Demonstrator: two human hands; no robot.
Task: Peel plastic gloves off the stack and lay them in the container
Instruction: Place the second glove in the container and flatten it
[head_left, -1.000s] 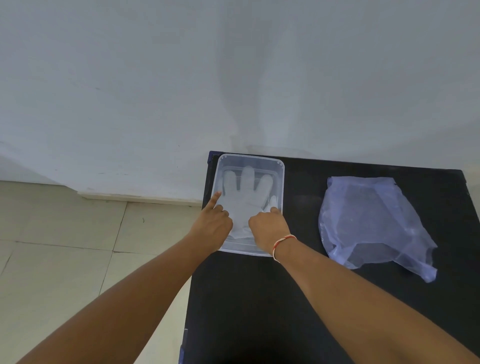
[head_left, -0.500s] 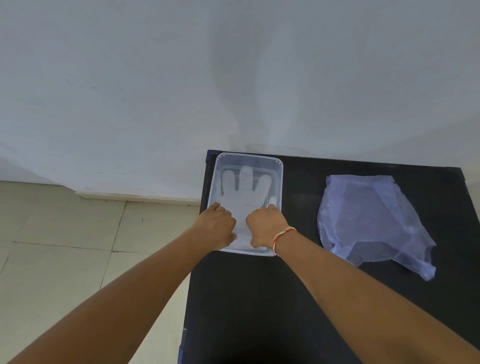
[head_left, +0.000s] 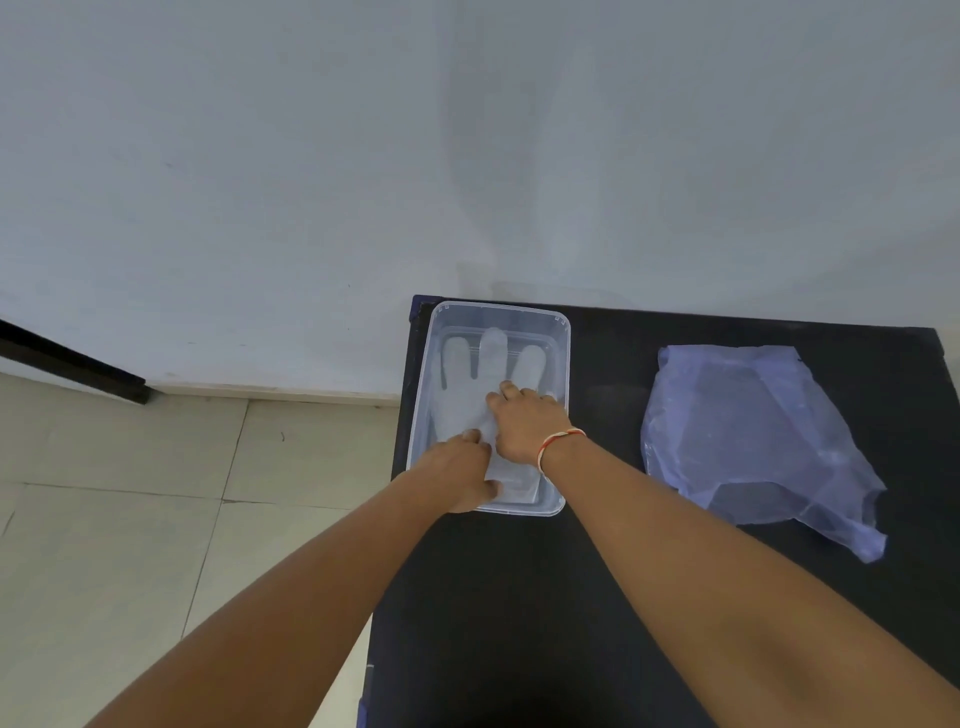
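Observation:
A clear plastic container (head_left: 565, 364) stands at the black table's far left corner. A translucent white glove (head_left: 462, 384) lies flat inside it, fingers pointing away from me. Both of my hands are inside the container on top of the glove. My left hand (head_left: 460, 475) presses on the cuff end near the front rim, thumb spread to the right. My right hand (head_left: 530, 423), with a red and white thread at the wrist, lies palm down on the glove's palm area. To the right, the crumpled bluish pile of plastic gloves (head_left: 748, 441) rests on the table.
The black table (head_left: 597, 597) reaches the white wall at the back. Its left edge drops to a tiled floor (head_left: 156, 519) right beside the container. A dark bar (head_left: 67, 364) runs along the floor at the far left.
My right hand has slid forward and inward across the glove, from the right rim to the palm area. My left hand has shifted right from the left rim and drawn back onto the cuff.

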